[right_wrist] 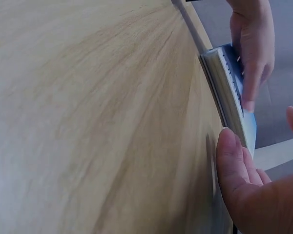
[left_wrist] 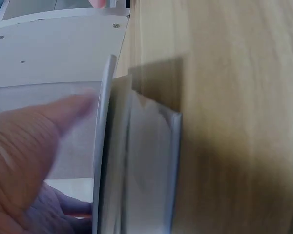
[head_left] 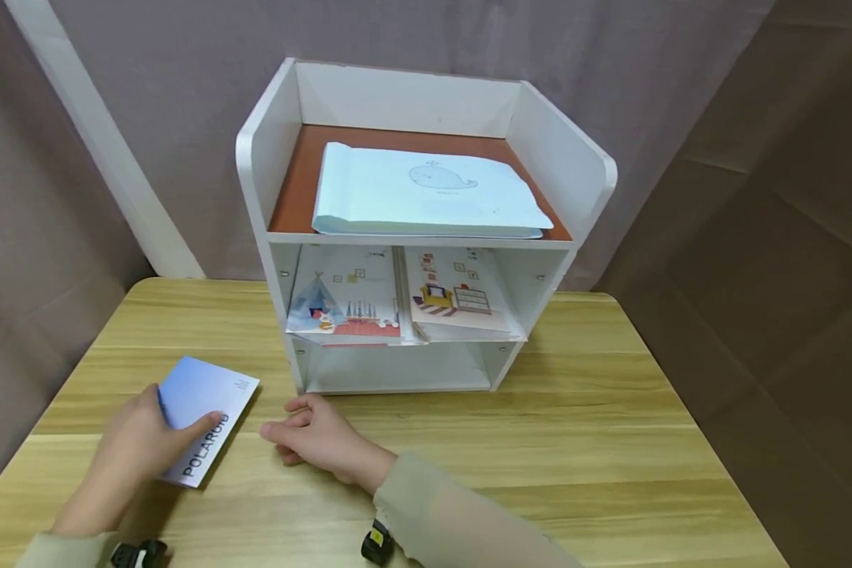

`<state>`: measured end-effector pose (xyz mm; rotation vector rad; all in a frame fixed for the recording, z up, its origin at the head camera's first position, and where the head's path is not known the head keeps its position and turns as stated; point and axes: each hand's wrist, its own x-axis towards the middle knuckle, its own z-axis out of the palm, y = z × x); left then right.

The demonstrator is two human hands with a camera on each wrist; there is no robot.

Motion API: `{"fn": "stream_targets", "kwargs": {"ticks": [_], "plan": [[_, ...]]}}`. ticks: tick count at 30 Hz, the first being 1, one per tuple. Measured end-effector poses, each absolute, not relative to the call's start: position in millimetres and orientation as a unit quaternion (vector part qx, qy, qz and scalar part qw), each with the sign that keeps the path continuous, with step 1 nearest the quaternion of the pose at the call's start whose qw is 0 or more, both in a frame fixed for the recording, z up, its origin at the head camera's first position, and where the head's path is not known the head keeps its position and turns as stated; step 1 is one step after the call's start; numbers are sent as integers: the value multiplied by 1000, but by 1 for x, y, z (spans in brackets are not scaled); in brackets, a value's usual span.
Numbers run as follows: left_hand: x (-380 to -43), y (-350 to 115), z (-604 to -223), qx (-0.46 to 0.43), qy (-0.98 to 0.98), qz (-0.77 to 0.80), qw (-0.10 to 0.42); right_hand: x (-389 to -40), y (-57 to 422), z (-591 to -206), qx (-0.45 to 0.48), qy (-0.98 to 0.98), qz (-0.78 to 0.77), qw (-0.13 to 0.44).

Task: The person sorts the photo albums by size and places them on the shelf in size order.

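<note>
A blue-and-white notebook [head_left: 206, 386] lettered "POLAROID", with a spiral binding seen in the right wrist view, is at the table's left side. My left hand [head_left: 138, 438] grips it, thumb across the front cover and the other fingers at its left edge, partly hidden. In the left wrist view, the notebook [left_wrist: 149, 165] shows its page edges, its covers a little apart. To the right of it, my right hand [head_left: 326, 438] is just above the tabletop with loosely bent fingers and nothing in them. The right wrist view has this right hand [right_wrist: 249, 180] close to the notebook's near end.
A white shelf unit [head_left: 266, 170] stands behind my hands on the wooden table [head_left: 575, 442]. On its top lies a pale packet [head_left: 433, 189] with a whale drawing. Illustrated booklets [head_left: 351, 296] fill the middle shelf. A grey curtain [head_left: 426, 31] hangs behind.
</note>
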<state>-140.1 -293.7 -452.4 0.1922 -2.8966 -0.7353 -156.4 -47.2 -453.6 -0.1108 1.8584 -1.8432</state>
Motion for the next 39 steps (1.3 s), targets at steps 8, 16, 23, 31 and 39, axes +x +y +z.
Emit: {"fn": "stream_targets", "kwargs": {"ticks": [8,16,23,31,39], "plan": [[-138,-291,-453,50,-968,-242,36,-157,-58,-459,-32,672,-688,271],[-135,-283,-447,40,-969,-244,-11,-157,-59,-462,-22,666,-694,273],[-136,-280,-445,25,-961,-273,-47,-155,-63,-458,-24,658,-699,278],[-137,-283,-443,28,-929,-360,-80,-153,-63,-457,-34,667,-694,268],[-132,-285,-441,53,-911,-393,-117,-151,-59,-456,-39,668,-693,267]]}}
